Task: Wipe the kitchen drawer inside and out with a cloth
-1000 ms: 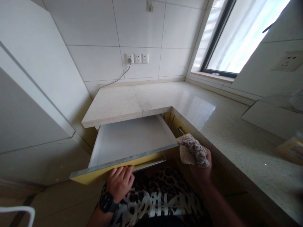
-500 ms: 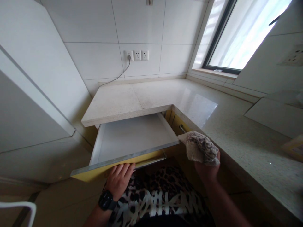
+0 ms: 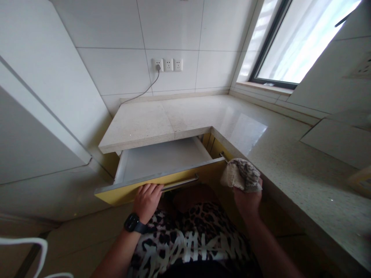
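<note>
My left hand (image 3: 148,199), with a dark watch (image 3: 132,222) at the wrist, rests on the yellow front of a pulled-out drawer (image 3: 131,184). Its fingers lie side by side over the left part of the metal drawer handle (image 3: 181,183); the thumb is hidden. The drawer's white inside (image 3: 162,158) shows under the countertop. Bunched up in my right hand (image 3: 249,200) is a grey and off-white cloth (image 3: 243,175), held beside the drawer's right end. The cloth covers most of the fingers, which are closed on it.
The pale countertop (image 3: 191,110) turns a corner to the right, its edge (image 3: 232,143) close to my right hand. Another cabinet handle (image 3: 222,155) sits near the cloth. A cord (image 3: 145,92) runs from the wall sockets (image 3: 168,65). White cabinets (image 3: 58,85) stand at left.
The drawer has slid inward, toward the wall, with my left hand against its front. My right hand has shifted slightly left and up in the view with the cloth.
</note>
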The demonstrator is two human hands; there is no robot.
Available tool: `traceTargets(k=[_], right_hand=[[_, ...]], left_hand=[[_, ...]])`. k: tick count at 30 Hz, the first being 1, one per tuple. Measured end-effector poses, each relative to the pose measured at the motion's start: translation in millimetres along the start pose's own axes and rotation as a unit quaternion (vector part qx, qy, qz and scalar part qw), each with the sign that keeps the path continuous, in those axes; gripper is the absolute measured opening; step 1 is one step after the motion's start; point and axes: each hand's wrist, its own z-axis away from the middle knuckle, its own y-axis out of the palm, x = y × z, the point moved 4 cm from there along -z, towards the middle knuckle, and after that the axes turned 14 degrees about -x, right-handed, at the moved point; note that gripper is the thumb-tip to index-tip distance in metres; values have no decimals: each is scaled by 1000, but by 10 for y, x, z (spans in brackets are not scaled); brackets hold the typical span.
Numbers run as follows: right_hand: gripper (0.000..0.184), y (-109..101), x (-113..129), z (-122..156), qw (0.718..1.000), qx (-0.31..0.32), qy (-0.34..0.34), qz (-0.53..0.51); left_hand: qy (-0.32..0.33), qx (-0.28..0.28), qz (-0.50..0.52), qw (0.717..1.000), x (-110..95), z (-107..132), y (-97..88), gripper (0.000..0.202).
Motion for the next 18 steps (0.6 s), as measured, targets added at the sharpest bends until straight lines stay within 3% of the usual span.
traceTargets(k=[5, 8, 10, 12, 15, 18], right_hand=[[60, 377, -175, 179, 993, 66, 91, -41], [58, 611, -194, 306, 989, 95, 92, -66], [54, 711, -147, 372, 991, 120, 42, -30], [46, 780, -37, 431, 985, 158, -51, 38], [44, 887, 228, 560, 943, 243, -200, 107], [51, 1014, 538, 724, 903, 297, -281, 133]], left_hand=[[-14, 19, -1, 1000, 15, -43, 15, 17], [-16, 24, 9, 1000, 32, -110, 13, 18], [-21, 21, 17, 999, 30, -159, 4, 18], [-46, 8, 28, 999, 0, -175, -16, 20], [-111, -54, 46, 991, -119, -57, -53, 32], [-132, -81, 95, 983, -338, 225, 50, 37]])
